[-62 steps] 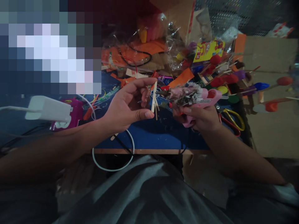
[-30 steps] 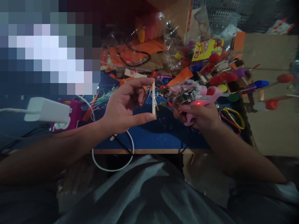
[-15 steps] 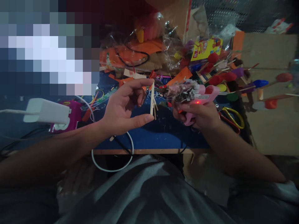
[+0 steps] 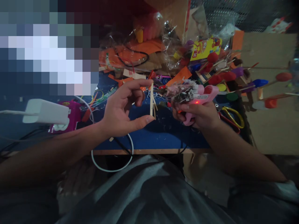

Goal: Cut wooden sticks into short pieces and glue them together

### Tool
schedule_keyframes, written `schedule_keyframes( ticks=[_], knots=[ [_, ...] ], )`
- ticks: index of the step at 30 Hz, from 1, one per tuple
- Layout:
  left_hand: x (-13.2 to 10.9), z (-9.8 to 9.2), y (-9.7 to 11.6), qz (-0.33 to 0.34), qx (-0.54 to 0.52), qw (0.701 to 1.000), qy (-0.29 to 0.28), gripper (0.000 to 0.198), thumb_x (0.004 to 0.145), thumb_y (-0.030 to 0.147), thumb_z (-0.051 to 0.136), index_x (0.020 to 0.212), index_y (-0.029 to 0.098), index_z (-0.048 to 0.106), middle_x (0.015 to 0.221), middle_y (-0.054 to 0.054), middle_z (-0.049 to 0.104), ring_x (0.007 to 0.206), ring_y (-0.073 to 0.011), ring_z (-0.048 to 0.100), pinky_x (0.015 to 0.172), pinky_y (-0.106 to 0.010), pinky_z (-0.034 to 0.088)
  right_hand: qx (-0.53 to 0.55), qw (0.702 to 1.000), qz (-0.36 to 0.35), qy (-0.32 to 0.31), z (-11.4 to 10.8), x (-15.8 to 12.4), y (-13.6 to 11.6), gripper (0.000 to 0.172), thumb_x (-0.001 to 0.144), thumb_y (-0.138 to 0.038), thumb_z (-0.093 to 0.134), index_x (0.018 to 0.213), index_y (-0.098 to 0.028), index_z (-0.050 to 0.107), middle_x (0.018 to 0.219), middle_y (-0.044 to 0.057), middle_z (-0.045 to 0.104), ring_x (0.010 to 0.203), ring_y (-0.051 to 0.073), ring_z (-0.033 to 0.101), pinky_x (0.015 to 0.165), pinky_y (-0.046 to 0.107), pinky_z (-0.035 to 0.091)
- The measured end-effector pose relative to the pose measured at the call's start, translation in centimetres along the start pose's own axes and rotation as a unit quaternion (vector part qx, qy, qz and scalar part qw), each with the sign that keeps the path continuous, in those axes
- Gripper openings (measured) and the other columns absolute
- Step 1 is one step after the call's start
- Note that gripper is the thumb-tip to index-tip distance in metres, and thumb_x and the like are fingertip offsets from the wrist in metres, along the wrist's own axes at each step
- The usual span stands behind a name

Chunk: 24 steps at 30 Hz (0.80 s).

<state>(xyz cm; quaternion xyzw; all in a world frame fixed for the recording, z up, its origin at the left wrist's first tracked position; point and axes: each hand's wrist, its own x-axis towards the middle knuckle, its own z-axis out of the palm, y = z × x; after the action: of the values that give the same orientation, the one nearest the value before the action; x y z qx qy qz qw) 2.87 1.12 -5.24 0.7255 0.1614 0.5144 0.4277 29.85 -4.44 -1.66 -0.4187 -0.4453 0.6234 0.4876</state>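
Between the thumb and index fingertip of my left hand [image 4: 127,107], a small piece made of thin wooden sticks [image 4: 151,99] is pinched by its two ends. Short sticks slant off its right side. My right hand [image 4: 198,115] is wrapped round a pink hot glue gun [image 4: 205,93], whose red light is lit. Shredded white and dark stuff clings to the front of the gun. Its nozzle points left and sits close to the sticks; whether it touches them I cannot tell.
Scissors [image 4: 231,118] with yellow and red handles lie right of my right hand. A white charger [image 4: 46,111] is plugged into a magenta block [image 4: 76,116] at the left. Orange paper, plastic bags and colourful sticks crowd the back. Cardboard [image 4: 273,124] covers the right side.
Almost nothing differs. The glue gun and the stick piece have shifted very slightly left, and both hands keep their grip.
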Motion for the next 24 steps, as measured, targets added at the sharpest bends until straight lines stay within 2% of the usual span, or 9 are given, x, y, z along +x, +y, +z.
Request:
schedule_keyframes(
  ticks=[4,8,13,16,20,24],
  knots=[
    [0.26,0.22,0.29,-0.003,0.021,1.000,0.008,0.083,0.081,0.058,0.101,0.156,0.036,0.073,0.089,-0.002,0.057,0.078,-0.0203,0.058,0.067,-0.039,0.050,0.005,1.000,-0.001,0.005,0.05,0.00,0.01,0.041,0.072,-0.041,0.106,0.093,-0.023,0.076,0.075,0.001,0.072,0.047,0.013,0.055,0.040,0.030,0.034],
    [0.50,0.12,0.16,0.054,0.012,0.998,-0.008,0.092,0.079,0.060,0.103,0.159,0.029,0.071,0.088,0.000,0.055,0.075,-0.0159,0.055,0.061,-0.033,0.047,0.012,1.000,-0.008,0.006,0.05,0.01,0.14,0.039,0.073,-0.041,0.106,0.090,-0.022,0.075,0.074,0.001,0.072,0.045,0.012,0.054,0.040,0.030,0.034],
    [0.32,-0.01,0.42,0.009,0.023,1.000,-0.008,0.080,0.086,0.052,0.100,0.157,0.031,0.071,0.088,0.000,0.056,0.078,-0.0162,0.056,0.067,-0.034,0.051,0.005,1.000,-0.009,0.008,0.13,-0.04,0.17,0.042,0.072,-0.042,0.106,0.093,-0.021,0.075,0.074,0.000,0.073,0.046,0.012,0.057,0.040,0.028,0.037],
    [0.20,-0.01,0.57,0.010,0.029,1.000,-0.006,0.080,0.084,0.050,0.100,0.157,0.032,0.071,0.088,-0.001,0.057,0.078,-0.0172,0.057,0.067,-0.035,0.052,0.015,1.000,-0.005,0.014,0.29,-0.10,0.07,0.041,0.071,-0.039,0.107,0.090,-0.021,0.075,0.073,-0.001,0.071,0.046,0.012,0.056,0.040,0.028,0.037],
    [0.26,0.08,0.63,0.009,0.032,0.999,0.005,0.079,0.083,0.053,0.100,0.154,0.031,0.073,0.087,-0.001,0.056,0.077,-0.0182,0.057,0.066,-0.036,0.051,0.015,1.000,-0.005,0.004,0.28,-0.10,0.03,0.042,0.073,-0.043,0.107,0.088,-0.022,0.075,0.073,-0.001,0.070,0.045,0.012,0.055,0.041,0.030,0.037],
    [0.54,0.03,0.49,0.028,0.023,0.999,-0.004,0.082,0.081,0.046,0.104,0.155,0.032,0.073,0.087,0.002,0.055,0.075,-0.0156,0.056,0.065,-0.032,0.050,0.009,1.000,-0.003,0.002,0.07,-0.02,0.07,0.043,0.072,-0.044,0.108,0.090,-0.022,0.076,0.076,0.000,0.072,0.046,0.012,0.055,0.042,0.031,0.037]
  ],
)
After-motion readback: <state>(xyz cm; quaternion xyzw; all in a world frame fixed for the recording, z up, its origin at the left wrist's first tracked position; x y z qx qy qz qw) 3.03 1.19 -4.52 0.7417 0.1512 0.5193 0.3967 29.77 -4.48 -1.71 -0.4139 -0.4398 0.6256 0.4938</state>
